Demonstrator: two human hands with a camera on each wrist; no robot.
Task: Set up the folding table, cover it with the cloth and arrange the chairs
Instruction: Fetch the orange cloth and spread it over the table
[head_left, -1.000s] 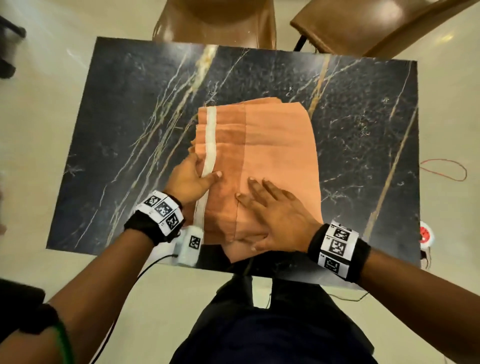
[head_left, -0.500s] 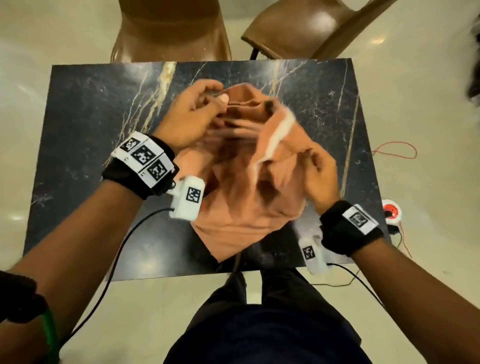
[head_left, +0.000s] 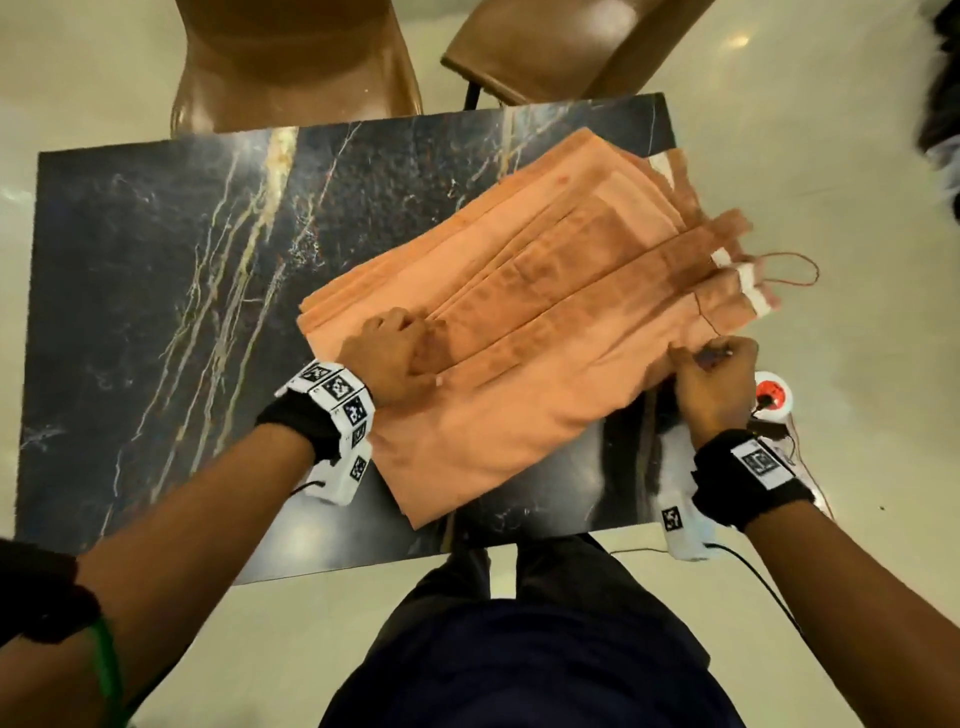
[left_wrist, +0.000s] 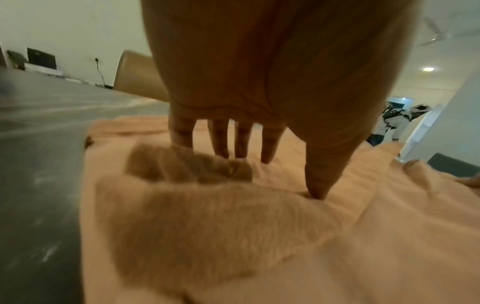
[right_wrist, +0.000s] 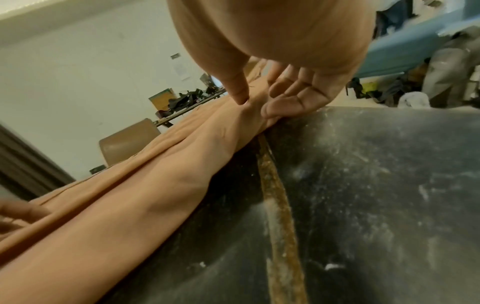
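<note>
1. Currently the step in hand is judged to be the covering step: the folding table (head_left: 156, 312) stands erected, and the cloth (head_left: 519, 322) lies on it only partly unfolded.
2. Cloth location: on the table's right half, running diagonally from the near edge toward the far right corner, where its layered ends overhang the right edge.
3. Left hand (head_left: 389, 353): fingers bent, tips pressed into the cloth's left end. The left wrist view shows the thumb (left_wrist: 317, 189) dug into a fold; whether a layer is actually pinched cannot be told.
4. Right hand (head_left: 711, 379): at the table's right edge, thumb and fingers (right_wrist: 283, 107) pinching the cloth's nearest edge.
5. Next move, as a judgement: separate the stacked folds and draw them leftward across the bare half of the table.
6. Materials: the cloth is soft, matte, orange, pleated in long parallel folds with white tips. The table top is a hard, glossy black rectangle with gold and white veining.
7. Two brown chairs (head_left: 291, 62) with smooth, shiny seats stand beyond the table's far edge, not yet arranged.
</note>
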